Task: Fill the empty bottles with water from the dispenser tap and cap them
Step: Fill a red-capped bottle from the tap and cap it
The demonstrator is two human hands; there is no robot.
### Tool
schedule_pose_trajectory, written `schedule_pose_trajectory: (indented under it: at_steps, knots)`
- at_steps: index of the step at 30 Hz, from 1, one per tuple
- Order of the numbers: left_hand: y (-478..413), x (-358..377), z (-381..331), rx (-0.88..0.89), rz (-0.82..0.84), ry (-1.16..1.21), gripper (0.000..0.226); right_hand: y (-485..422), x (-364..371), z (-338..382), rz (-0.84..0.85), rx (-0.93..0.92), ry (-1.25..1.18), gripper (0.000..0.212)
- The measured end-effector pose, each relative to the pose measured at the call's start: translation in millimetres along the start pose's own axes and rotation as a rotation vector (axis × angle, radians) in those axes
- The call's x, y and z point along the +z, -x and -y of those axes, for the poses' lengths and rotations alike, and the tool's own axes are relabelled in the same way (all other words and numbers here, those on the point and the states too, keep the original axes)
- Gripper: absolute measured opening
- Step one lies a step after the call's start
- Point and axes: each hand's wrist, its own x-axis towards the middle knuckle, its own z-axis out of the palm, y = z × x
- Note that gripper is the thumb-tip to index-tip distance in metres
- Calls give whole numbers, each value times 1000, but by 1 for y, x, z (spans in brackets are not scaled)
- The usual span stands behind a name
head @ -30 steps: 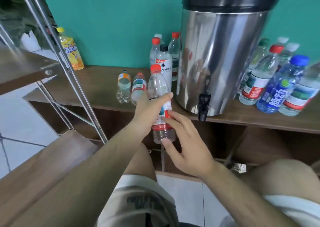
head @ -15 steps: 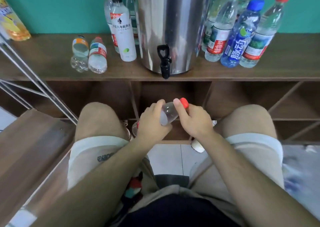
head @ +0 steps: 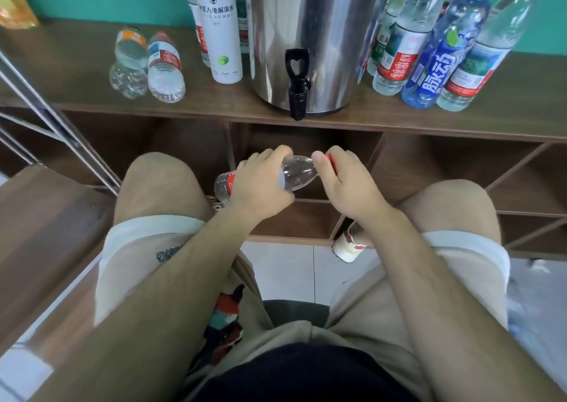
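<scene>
Bottle: you hold the clear plastic bottle on its side between your knees. It is below the front edge of the wooden shelf and roughly under the black tap, well apart from it. The neck points right and the base points left.

Left hand: your fingers wrap round the bottle's middle, over its red label. The base sticks out past the hand on the left.

Right hand: it is curled over the neck end, with thumb and fingers pinching the red cap. Only a sliver of the cap shows. You cannot tell whether the cap is tight or loosened, nor what the bottle holds.

Shelf: the stainless steel dispenser stands on it, and the tap overhangs the front edge. A white-labelled bottle stands just beside the dispenser on the left. Further left, two small bottles lie on their sides, touching, bases toward you. To the right of the dispenser is a tight cluster of standing bottles. In it, a blue bottle stands between two clear bottles with red-banded labels.
</scene>
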Motion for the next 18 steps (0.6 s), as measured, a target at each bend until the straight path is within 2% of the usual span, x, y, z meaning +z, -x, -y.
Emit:
schedule_pose_trajectory:
  at_steps: [3,6,9,11,13,18]
  knots:
    - [-8,-3,5,-13,45,-14,75,-3,-5,-6,66,-69,24,34]
    - [-14,-7,8,-50,116,48,73,-7,-11,-9,57,-167,-53,18]
    - [-17,-9,8,-125,212,166,70,-10,-19,-11,-31,-233,-110,24]
    - [-18,-9,11,-228,236,283,66,-10,-25,-13,-159,-185,-175,27]
    - [-19,-6,15,-313,238,388,63,-12,-31,-17,-294,-63,-242,32]
    - [-19,13,14,-351,214,570,69,-29,-42,-26,-490,205,-363,35]
